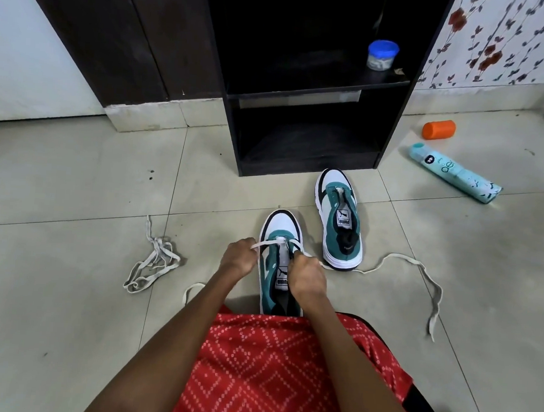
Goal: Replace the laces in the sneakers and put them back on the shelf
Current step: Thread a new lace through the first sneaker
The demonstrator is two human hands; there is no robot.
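A teal and white sneaker (pixel 282 229) stands on the tiled floor right in front of me, toe pointing away. My left hand (pixel 238 257) and my right hand (pixel 307 277) each pinch one end of a white lace (pixel 432 291) threaded through its lowest eyelets; the lace's long end trails across the floor to the right. The second sneaker (pixel 339 220) stands unlaced to the right, by the foot of the black shelf (pixel 395 124). A bundled loose lace (pixel 154 262) lies on the floor to the left.
A blue-lidded jar (pixel 382 55) stands on the shelf's upper board. An orange cap (pixel 438 129) and a teal spray can (pixel 455 173) lie on the floor to the right. My lap in red patterned cloth (pixel 278 367) fills the foreground.
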